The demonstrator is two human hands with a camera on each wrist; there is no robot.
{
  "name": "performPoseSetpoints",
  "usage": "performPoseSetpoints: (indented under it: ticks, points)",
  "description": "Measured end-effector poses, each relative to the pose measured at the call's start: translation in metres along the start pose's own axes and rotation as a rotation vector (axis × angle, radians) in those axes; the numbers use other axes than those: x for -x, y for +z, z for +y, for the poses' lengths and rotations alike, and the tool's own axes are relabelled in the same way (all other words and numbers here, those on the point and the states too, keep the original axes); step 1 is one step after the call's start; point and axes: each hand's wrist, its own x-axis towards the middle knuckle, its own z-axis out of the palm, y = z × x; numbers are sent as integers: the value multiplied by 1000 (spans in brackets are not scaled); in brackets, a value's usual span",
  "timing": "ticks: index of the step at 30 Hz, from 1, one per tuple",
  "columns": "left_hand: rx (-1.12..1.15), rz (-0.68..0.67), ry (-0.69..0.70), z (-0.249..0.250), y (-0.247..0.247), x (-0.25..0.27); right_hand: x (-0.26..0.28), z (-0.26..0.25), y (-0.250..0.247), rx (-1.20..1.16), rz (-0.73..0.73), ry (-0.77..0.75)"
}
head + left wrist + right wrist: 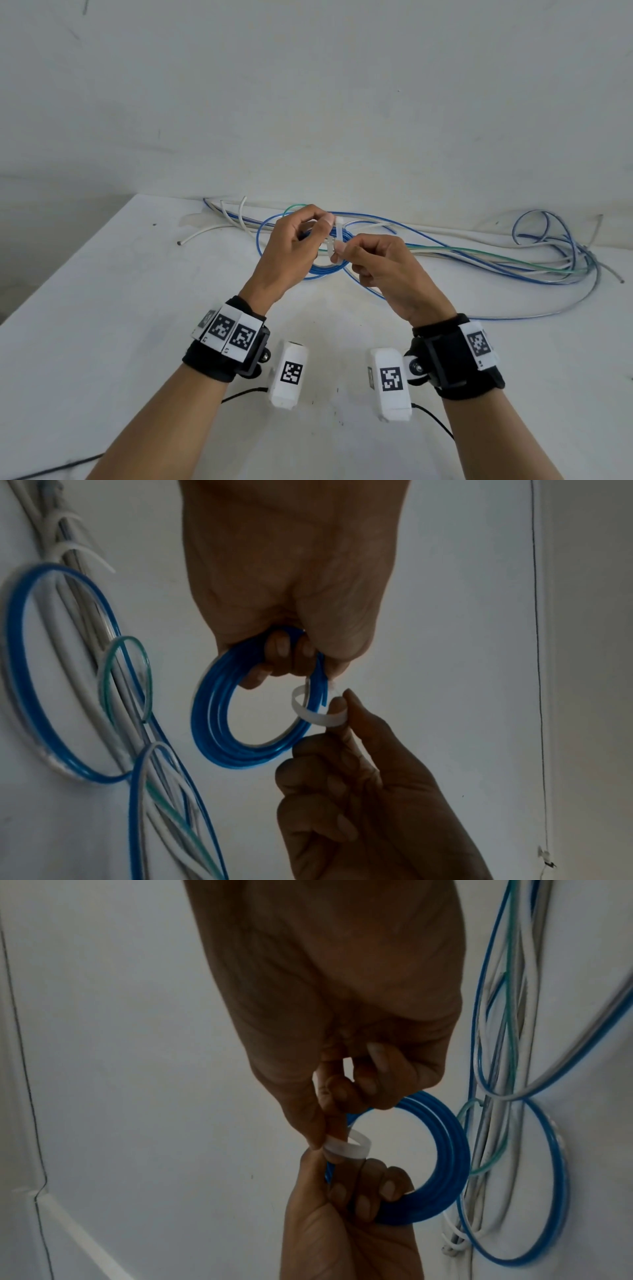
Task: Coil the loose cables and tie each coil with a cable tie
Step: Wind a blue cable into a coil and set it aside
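Left wrist view: tight blue coil [219, 723], translucent-white tie [318, 715]

Coil [240, 723] bright blue, several turns. Cable tie [320, 715] translucent white. Loose cables [479, 263] blue, pale green, off-white/grey, mixed. Table [102, 308] white with dark specks; wall [308, 85] off-white. Wrist straps [222, 363] black, white tags [233, 334] printed with black-and-white square codes. Thin black wire [239, 395].

left hand [291, 588] at 12 o'clock grips the blue coil [219, 723], right hand [359, 804] from 5 o'clock pinches the white cable tie [318, 715] looped round it.
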Motion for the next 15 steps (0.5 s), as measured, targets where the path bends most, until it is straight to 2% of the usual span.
performPoseSetpoints:
  ticks: [6,9,12,15]
  points:
    - [-113,-29,153,0,-2,-1,0,-4,-4,-259,-66,139]
    - [-146,-63,209,1,0,0,-2,-6,-4,-380,-18,164]
    - [-134,-86,228,-2,4,0,-1,-5,-5,-199,85,54]
    - [-98,-88,220,-1,5,0,2,-5,2,-63,248,-34]
